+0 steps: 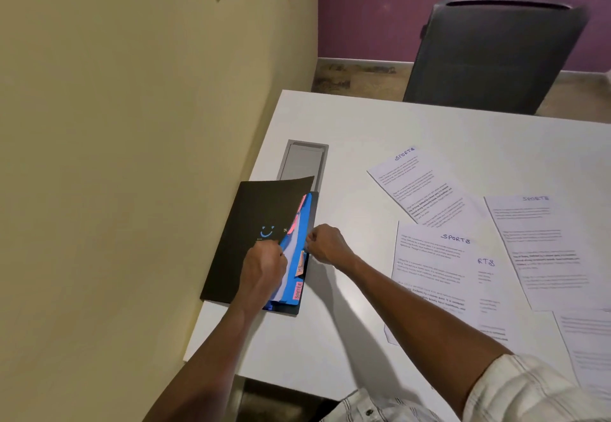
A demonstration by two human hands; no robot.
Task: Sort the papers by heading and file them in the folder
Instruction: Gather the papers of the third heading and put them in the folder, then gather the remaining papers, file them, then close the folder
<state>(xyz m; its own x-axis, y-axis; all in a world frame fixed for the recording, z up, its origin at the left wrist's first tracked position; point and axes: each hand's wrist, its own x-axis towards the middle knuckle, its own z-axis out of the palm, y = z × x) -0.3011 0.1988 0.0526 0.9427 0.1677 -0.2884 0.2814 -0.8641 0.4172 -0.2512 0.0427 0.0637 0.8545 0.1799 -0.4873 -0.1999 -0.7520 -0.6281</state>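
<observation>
Two of our hands are working at the black folder (251, 223), which is lying at the left edge of the white table (363, 124), its near left corner hanging slightly past that edge. We are curling our left hand (263, 264) around the folder's black front cover and lifting it, so the blue dividers (299, 243) inside are showing along the folder's right side. Pink tabs (297, 290) are sticking out of those dividers, and the nearest one is reading SPORTS. We are holding our right hand (325, 244) just beside the folder's right edge, fingers curled in tight with the fingertips at the edge of a divider; whether they are actually pinching it we cannot tell. Several printed papers are lying spread over the right half of the table, well apart from the folder. One sheet headed SPORTS (420, 183) is sitting tilted toward the far side, another SPORTS sheet (429, 266) is lying nearer us and overlapping a page beneath it, and a third SPORTS sheet (542, 249) is resting toward the right edge. More pages are running off the near right corner. A grey cable hatch (302, 160) is set into the table just beyond the folder. A dark chair (496, 54) is standing at the far edge.
</observation>
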